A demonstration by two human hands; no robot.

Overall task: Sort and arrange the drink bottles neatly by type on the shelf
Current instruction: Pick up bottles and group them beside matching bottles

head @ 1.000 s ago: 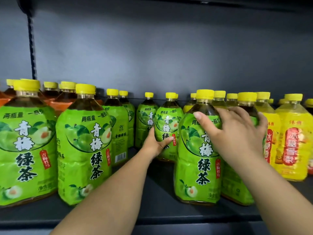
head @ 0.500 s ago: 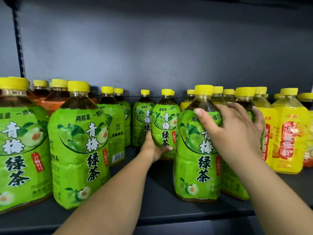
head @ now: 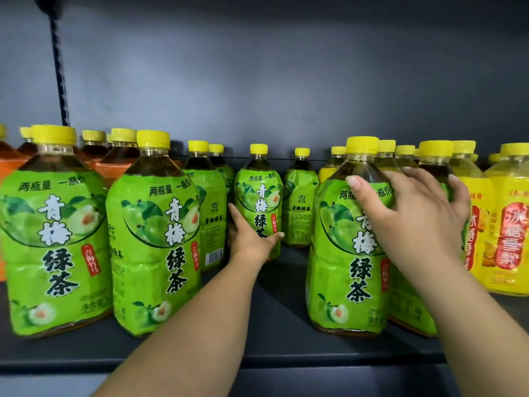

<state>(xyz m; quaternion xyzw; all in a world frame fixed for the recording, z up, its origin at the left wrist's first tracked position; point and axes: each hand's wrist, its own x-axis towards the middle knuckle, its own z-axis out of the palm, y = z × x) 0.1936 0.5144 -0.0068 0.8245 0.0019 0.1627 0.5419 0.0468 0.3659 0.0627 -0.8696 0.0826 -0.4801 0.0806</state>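
On the shelf (head: 272, 348), the front green bottle (head: 352, 253) is standing near the edge. The right hand (head: 415, 222) is still clasping its shoulder together with the neighbour green bottle (head: 412, 310) just right of it. Behind and left of the front green bottle, the left hand (head: 249, 239) is grasping the back green bottle (head: 259, 202), which is now sitting more leftward. This is uncovering a rear bottle (head: 300, 202) between it and the front green bottle. I judge the green group is being closed up. The yellow bottles (head: 512, 224) are waiting further right.
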